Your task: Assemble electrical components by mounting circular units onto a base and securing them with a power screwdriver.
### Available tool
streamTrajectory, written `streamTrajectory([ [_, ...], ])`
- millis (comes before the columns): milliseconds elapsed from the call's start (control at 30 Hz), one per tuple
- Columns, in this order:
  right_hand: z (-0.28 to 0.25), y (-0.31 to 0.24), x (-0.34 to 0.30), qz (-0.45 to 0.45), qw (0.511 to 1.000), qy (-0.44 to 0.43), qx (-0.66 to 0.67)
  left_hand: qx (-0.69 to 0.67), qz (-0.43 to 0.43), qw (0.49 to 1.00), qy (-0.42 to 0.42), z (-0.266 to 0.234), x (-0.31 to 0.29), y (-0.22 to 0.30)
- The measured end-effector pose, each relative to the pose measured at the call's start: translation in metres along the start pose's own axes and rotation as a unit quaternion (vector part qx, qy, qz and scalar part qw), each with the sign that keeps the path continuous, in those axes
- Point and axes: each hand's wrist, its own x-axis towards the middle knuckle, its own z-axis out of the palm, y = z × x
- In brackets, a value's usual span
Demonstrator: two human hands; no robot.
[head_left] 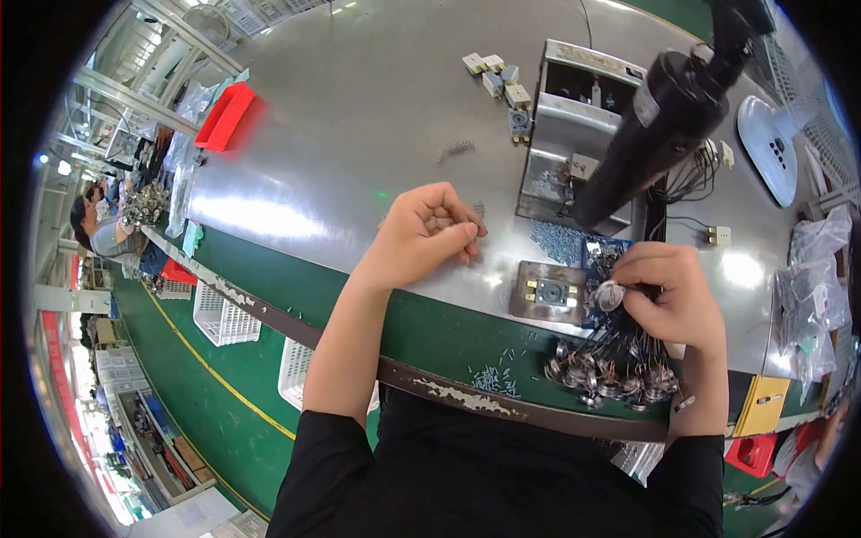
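My right hand (673,291) pinches a round silvery metal part (610,295) just right of a metal block (523,308). A small dark part with brass-coloured tabs (550,292) lies in that block. Left of it and a little farther off, my left hand (429,229) hovers over the steel table with fingers curled and thumb against them; whatever they hold is hidden. Small screws (558,242) lie heaped beyond the block. Below my right hand is a bundle of similar round metal parts (614,381) on black wires.
A black cylindrical machine (650,134) leans over a metal housing (587,63). Small white and grey blocks (502,76) and springs (456,150) lie on the table (359,108). A red bin (226,117) stands far left. Loose screws (493,380) lie on the green strip near me.
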Motion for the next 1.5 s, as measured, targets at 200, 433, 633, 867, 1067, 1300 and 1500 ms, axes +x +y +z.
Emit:
streamTrajectory([
  [200,-0.002,0.001,-0.002,-0.012,1.000,0.018,0.015,0.043,-0.020,0.998,0.037,0.026,-0.006,0.000],
  [433,-0.015,0.010,-0.002,0.011,0.974,-0.007,0.227,-0.061,0.020,0.998,0.006,0.051,-0.005,-0.012],
  [633,-0.018,0.021,-0.004,-0.023,0.983,-0.008,0.181,-0.030,-0.003,1.000,-0.002,0.081,0.005,-0.020],
  [867,-0.018,0.024,-0.009,0.055,0.962,0.049,0.264,0.171,0.141,0.974,-0.051,0.084,0.010,-0.039],
  [1067,-0.010,0.019,-0.004,0.065,0.956,0.004,0.286,0.214,0.168,0.961,-0.056,0.081,0.008,-0.042],
  [1300,0.000,0.005,0.002,0.108,0.974,-0.003,0.197,0.187,0.215,0.959,-0.013,0.083,0.005,-0.039],
  [1500,0.009,0.006,0.006,0.096,0.988,0.015,0.122,0.324,0.412,0.847,0.089,0.098,0.016,-0.026],
])
